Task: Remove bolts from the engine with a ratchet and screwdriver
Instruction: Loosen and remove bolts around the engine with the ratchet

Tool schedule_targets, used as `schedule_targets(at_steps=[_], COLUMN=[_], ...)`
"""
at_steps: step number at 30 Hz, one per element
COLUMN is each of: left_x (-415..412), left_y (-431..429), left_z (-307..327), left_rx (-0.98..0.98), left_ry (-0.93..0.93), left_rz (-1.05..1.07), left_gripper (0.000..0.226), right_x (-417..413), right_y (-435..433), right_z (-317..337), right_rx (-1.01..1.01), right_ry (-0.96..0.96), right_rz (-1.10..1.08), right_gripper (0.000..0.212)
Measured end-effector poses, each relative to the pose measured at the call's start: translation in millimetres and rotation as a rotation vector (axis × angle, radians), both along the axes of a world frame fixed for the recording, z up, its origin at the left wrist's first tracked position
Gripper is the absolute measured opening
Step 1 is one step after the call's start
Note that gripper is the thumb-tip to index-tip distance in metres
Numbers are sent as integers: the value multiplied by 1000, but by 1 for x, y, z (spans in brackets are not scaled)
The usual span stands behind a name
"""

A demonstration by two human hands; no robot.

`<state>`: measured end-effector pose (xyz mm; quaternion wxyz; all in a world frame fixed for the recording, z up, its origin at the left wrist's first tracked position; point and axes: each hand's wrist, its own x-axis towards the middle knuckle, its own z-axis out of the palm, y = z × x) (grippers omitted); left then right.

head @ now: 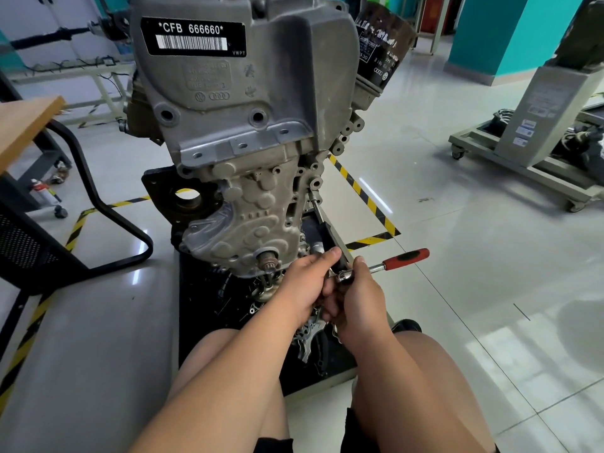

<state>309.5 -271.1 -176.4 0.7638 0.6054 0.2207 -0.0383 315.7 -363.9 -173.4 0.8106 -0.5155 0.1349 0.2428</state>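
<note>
Just above the person's knees, the right hand (359, 300) is gripping the head of the red-handled ratchet (405, 258) and the left hand (305, 286) is clasping the black screwdriver (332, 236), whose tip is touching the engine (248, 103) labelled "*CFB 666660*", "VWPT".
</note>
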Motion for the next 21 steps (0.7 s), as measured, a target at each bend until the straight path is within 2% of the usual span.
schedule_targets(at_steps=[3,6,10,12,13,15,17,19,21], left_x=[0,1,2,2,3,5,7,6,5], left_y=[1,2,4,4,4,5,6,6,6], left_z=[0,0,-2,-3,-3,-5,-8,-8,-6], left_rx=[3,-14,-27,-22,-9,19,15,7,14], left_ry=[7,0,-10,-9,-6,0,-2,1,9], left_rz=[-4,-1,13,24,38,71,89,86,93], left_gripper=[28,26,27,24,24,26,27,28,25], right_x=[0,1,2,2,0,-2,-5,-7,-5], right_y=[-2,-5,-9,-8,-7,-6,-4,-2,0], right_z=[4,7,8,6,5,4,2,0,-1], right_rx=[219,421,479,322,135,-368,-758,-897,-817], right_ry=[116,207,227,143,21,-302,-599,-693,-669], right_rz=[6,51,125,138,130,117,177,221,180], right_gripper=[42,48,48,44,41,35,42,43,34])
